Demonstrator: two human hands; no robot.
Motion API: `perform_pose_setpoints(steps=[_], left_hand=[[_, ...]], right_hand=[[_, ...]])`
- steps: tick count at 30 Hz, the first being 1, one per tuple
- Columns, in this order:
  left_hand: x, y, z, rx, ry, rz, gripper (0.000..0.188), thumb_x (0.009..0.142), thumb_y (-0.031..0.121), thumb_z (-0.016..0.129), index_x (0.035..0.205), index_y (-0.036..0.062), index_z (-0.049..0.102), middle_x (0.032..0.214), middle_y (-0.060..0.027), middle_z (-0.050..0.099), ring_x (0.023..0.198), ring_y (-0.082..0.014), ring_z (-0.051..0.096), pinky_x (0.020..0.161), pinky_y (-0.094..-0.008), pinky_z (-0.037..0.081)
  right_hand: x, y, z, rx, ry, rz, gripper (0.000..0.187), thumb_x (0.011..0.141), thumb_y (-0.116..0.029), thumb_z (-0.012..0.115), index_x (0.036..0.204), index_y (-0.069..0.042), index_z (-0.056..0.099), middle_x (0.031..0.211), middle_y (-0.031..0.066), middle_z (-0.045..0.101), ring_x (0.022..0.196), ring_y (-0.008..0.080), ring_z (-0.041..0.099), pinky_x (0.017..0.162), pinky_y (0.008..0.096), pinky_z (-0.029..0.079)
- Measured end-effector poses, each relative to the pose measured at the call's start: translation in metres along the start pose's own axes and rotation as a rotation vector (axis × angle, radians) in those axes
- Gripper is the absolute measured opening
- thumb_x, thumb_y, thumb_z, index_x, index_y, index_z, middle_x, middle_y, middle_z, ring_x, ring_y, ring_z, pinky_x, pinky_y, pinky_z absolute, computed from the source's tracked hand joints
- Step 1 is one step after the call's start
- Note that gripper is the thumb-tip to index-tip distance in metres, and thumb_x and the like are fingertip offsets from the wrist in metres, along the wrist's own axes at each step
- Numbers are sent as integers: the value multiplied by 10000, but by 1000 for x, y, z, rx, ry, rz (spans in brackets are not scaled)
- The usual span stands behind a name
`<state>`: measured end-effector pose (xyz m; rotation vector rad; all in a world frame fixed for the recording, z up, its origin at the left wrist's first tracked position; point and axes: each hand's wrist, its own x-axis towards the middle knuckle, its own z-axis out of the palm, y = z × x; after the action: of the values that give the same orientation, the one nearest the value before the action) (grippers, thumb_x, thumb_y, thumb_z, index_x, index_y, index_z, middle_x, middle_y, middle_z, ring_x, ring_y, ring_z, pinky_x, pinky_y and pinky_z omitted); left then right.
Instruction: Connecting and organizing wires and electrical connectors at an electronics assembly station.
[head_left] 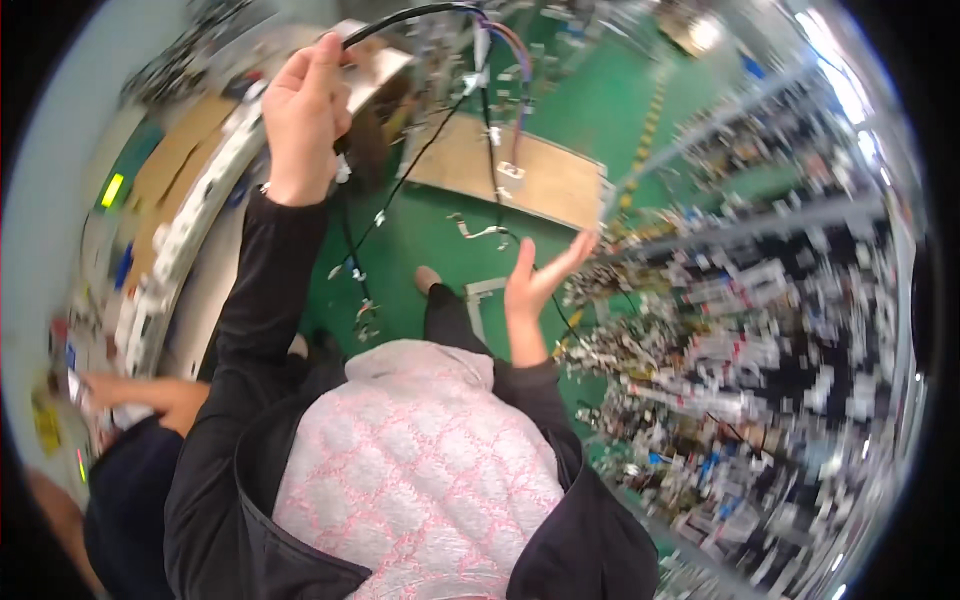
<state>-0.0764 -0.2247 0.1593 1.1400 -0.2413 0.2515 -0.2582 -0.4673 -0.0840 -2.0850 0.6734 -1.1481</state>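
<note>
My left hand (312,115), raised at the upper left, is closed around the thick black sleeved part of a wire harness (408,13). From there the harness arcs to the right and splits into several thin black branches that hang down, with small white connectors (503,194) on them. One branch (522,60) shows purple and orange wires. Other strands (350,235) dangle below my left hand. Lower and to the right, my right hand (540,288) is open, its thumb and fingers apart. A thin dark wire runs close by it; whether they touch, I cannot tell.
A long white-edged bench (195,205) runs along the left, where another person's arm (150,393) reaches in. Racks (740,300) crowded with hanging wire bundles and connectors fill the right, blurred. A flat tan board (560,185) lies ahead over the green floor (590,100).
</note>
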Motion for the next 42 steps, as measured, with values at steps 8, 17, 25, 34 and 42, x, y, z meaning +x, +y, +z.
perform_pose_setpoints(steps=[8,17,25,34,42], left_hand=[[22,2,-94,194,583,109,323,974,324,638,915,9,599,559,84,335,444,-31,277,414,-238,183],[-73,80,-144,366,1419,437,223,1001,296,591,1013,73,583,635,86,335,501,-14,280,406,-207,188],[-116,97,-146,267,1399,518,284,1022,312,546,1065,31,539,642,71,241,476,-24,179,411,-203,157],[-94,105,-172,241,1349,698,364,1021,449,483,913,101,505,611,71,208,480,-49,161,417,-236,130],[-98,93,-182,341,1225,603,471,1002,563,439,822,128,424,588,79,185,448,-38,155,403,-237,113]], right_hand=[[129,-187,204,860,-1318,-343,366,966,-83,568,1324,-14,544,1129,98,656,946,162,649,844,295,502],[-18,-158,292,878,-2629,294,461,1056,-344,408,1016,41,657,731,63,614,644,171,601,642,288,518],[-42,-239,390,1183,-1824,552,438,1043,-371,428,699,-105,480,512,-6,406,415,101,386,409,270,295],[-93,-466,438,1953,-1814,118,371,1002,-330,529,715,-97,509,530,-11,408,410,108,387,386,269,274],[-165,-583,427,1611,-1984,402,385,947,-320,568,642,-122,441,509,-24,361,401,111,332,391,290,238]])
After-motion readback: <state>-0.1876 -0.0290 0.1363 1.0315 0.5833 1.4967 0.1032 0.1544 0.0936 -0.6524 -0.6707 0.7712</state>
